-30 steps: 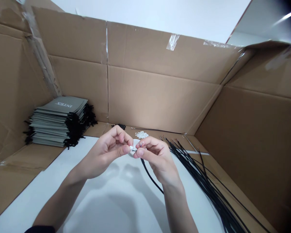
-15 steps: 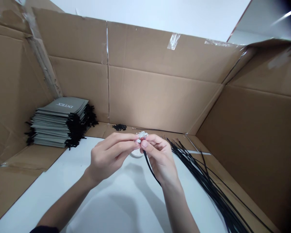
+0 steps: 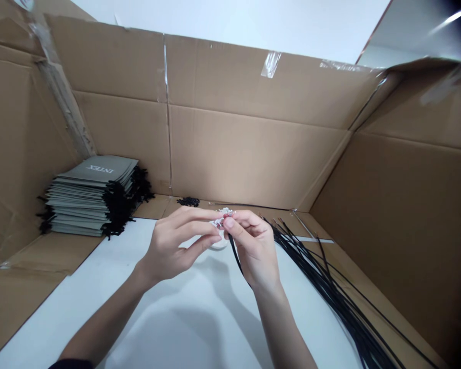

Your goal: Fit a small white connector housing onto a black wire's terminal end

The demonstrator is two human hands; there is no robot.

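Note:
Both hands meet above the white table (image 3: 138, 328). My right hand (image 3: 253, 246) is closed, pinching the upper end of a black cable (image 3: 235, 256) that hangs down along the palm. Something small and red shows at its fingertips. My left hand (image 3: 184, 238) reaches in from the left, its index fingertip at the cable's end and its thumb apart from that finger; nothing is clearly gripped in it. Just behind the fingertips lies a heap of small white or clear pieces (image 3: 226, 210), partly hidden, over a round white container (image 3: 218, 243).
A stack of grey INTEX pouches (image 3: 80, 205) with black cords stands at the left. Small black parts (image 3: 188, 202) lie at the back. A bundle of black cables (image 3: 322, 287) runs down the right side. Cardboard walls (image 3: 253, 154) enclose the table.
The left thumb has moved down and away from the index finger, so that hand has opened slightly. Red now shows more clearly at the right fingertips. The view has shifted a little.

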